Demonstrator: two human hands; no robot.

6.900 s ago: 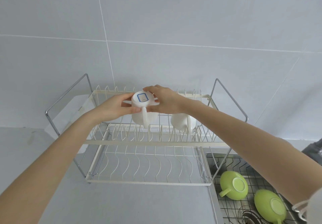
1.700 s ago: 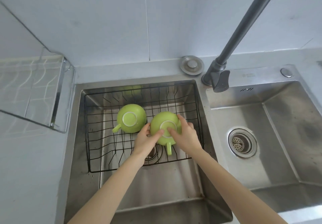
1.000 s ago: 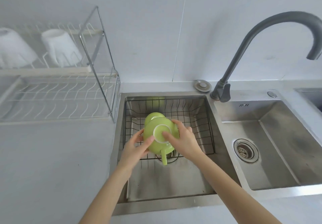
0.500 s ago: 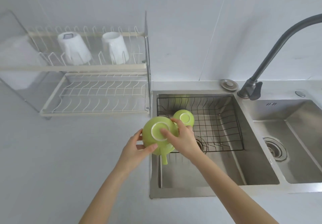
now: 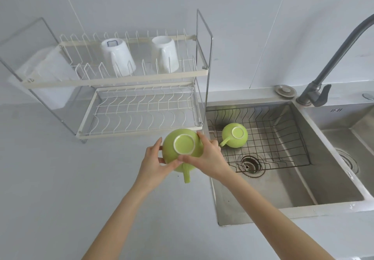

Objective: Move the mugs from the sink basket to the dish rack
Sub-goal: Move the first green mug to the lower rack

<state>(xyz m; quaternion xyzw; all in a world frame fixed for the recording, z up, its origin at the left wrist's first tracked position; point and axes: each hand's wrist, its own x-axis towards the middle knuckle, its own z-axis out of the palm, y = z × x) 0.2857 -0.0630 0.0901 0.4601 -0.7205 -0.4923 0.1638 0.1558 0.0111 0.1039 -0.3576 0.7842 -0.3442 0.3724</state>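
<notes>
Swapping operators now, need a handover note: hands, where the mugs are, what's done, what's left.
Left hand and right hand: both have a grip on the same upside-down green mug, held in the air over the counter between the sink and the dish rack, handle pointing toward the person.
Done: two white mugs sit upside down on the rack's upper tier.
Left: rack the held mug, then fetch the second green mug, upside down in the sink basket.
The rack's lower tier holds nothing.
</notes>
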